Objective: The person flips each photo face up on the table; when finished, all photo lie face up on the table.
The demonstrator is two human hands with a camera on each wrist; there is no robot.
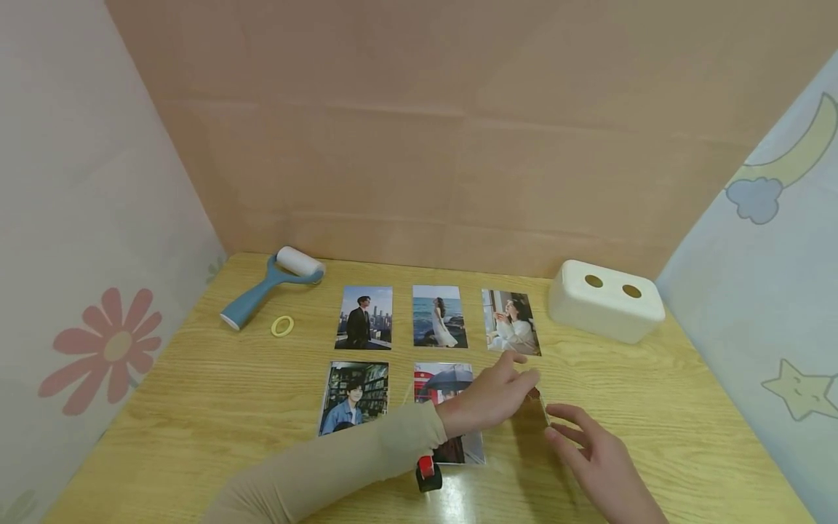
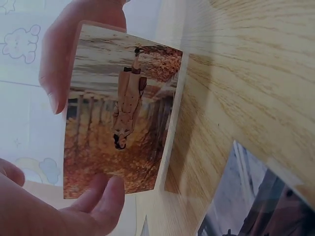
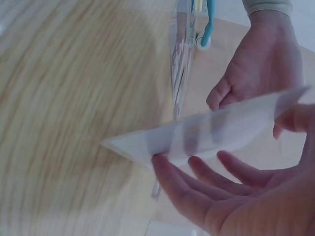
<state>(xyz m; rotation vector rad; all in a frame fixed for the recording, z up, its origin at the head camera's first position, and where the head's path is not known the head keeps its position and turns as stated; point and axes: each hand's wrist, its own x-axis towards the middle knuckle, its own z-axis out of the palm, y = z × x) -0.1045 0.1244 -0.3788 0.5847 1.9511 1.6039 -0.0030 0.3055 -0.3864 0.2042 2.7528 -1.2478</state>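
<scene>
A photo card (image 2: 125, 115) of a person in a tan coat among autumn trees is held up on edge between both hands. In the head view only its thin edge shows. My left hand (image 1: 492, 394) pinches it at the far end, fingertips on the picture side. My right hand (image 1: 592, 455) holds the near end; in the right wrist view its fingers (image 3: 170, 179) rest on the white back. Beside the left wrist lies the umbrella photo (image 1: 458, 375), partly covered by the forearm. Left of it is the photo of a person before bookshelves (image 1: 356, 397), its bottom hidden.
At the back lie a city photo (image 1: 364, 317), a sea photo (image 1: 440, 316) and a window photo (image 1: 512, 322). A blue-handled lint roller (image 1: 262, 287) and yellow ring (image 1: 282, 326) are left; a white box with two holes (image 1: 605, 302) stands right.
</scene>
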